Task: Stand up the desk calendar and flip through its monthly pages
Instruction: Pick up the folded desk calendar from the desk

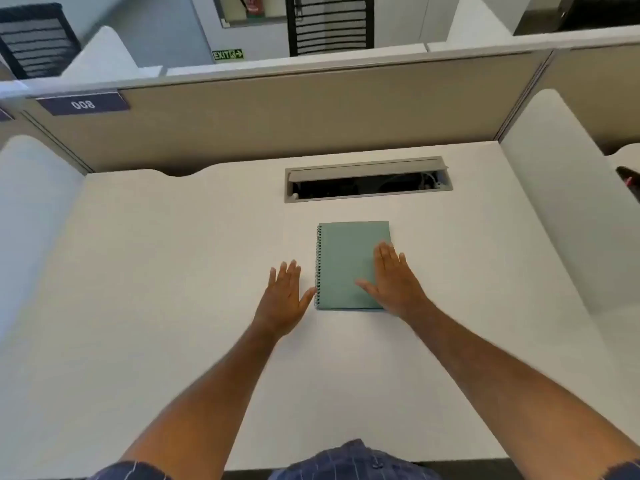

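The desk calendar (346, 258) lies flat and closed on the white desk (173, 271), a green cover up, its spiral binding along the left edge. My right hand (394, 282) is spread flat over the calendar's lower right part, fingers apart, covering that corner. My left hand (285, 296) is flat on the desk just left of the binding, fingers apart, its thumb tip reaching the spiral near the lower left corner. Neither hand grips anything.
A grey cable hatch (367, 180) stands open in the desk just behind the calendar. A beige partition (277, 119) closes the back, and white side panels (554, 188) flank the desk left and right. A dark object (628, 178) shows at the far right edge.
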The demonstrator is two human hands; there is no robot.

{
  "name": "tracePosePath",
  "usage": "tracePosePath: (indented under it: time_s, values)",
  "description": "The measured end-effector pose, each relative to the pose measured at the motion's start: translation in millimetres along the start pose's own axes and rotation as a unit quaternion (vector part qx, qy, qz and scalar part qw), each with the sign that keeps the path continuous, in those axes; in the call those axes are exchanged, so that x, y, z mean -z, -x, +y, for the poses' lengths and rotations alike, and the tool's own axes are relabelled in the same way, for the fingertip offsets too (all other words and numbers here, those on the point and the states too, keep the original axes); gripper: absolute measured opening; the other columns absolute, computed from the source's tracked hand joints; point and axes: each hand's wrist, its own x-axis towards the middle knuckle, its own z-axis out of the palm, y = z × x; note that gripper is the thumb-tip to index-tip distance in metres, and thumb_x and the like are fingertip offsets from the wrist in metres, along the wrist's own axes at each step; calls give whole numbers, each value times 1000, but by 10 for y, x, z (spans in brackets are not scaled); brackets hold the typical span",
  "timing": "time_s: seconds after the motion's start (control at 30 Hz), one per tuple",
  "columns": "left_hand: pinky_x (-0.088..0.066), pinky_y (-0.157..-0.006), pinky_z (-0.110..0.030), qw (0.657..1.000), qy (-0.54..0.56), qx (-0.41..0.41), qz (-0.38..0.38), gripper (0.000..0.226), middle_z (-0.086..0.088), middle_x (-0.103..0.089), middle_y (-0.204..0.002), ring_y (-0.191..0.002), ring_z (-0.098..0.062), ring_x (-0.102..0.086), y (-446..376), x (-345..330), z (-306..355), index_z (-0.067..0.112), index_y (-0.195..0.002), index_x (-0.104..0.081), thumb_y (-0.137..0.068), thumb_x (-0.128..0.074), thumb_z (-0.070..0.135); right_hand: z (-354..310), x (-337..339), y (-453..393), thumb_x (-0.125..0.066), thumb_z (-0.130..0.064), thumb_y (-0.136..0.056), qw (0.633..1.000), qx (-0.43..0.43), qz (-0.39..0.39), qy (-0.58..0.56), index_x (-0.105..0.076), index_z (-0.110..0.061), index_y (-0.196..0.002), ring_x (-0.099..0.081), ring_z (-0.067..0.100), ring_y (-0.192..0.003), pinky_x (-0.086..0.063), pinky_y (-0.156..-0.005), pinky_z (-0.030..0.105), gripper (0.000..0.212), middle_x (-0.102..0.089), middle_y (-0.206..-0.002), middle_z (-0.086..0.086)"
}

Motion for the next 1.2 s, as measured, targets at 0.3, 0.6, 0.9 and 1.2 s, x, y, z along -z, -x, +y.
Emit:
tracePosePath:
  time_s: [0.3, 0.6, 0.9, 1.2]
  values:
    - [10, -131, -43, 996, 50, 31, -60, 76, -14, 10, -179, -165, -31, 8, 33, -412, 147, 3, -169, -2, -115, -29, 48, -22, -315, 108, -50, -67, -93, 996, -21, -61, -67, -1, 0, -160, -2, 31, -158, -12, -127, 45, 106, 0, -170, 17]
    - [10, -131, -40, 965, 257, 52, 8, 65, -6, 3, -180, -165, -28, 12, 14, -599, 224, 17, -170, -22, -113, -46, 38, 52, -443, 38, -57, -75, -82, 995, 3, -90, -33, 6, -2, -160, 8, 32, -157, -6, -128, 45, 124, 12, -169, 19]
    - [-26, -125, -38, 881, 435, 169, 79, 20, -8, -55, -145, -152, -32, -37, -25, -594, 400, 12, -118, -66, -99, -70, 16, 183, -429, 17, -54, -77, -83, 992, 50, -114, -7, 3, -4, -161, 9, 32, -157, -5, -128, 40, 121, 14, -168, 20]
    - [-56, -71, -28, 840, 515, 167, 34, 14, -1, -78, -97, -85, -13, -73, 223, -214, 277, 14, -100, -69, -104, -66, 27, 166, -445, 156, -73, -65, -78, 970, 132, -132, -158, -3, -19, -163, -1, 11, -157, -8, -128, 30, 119, 7, -170, -2]
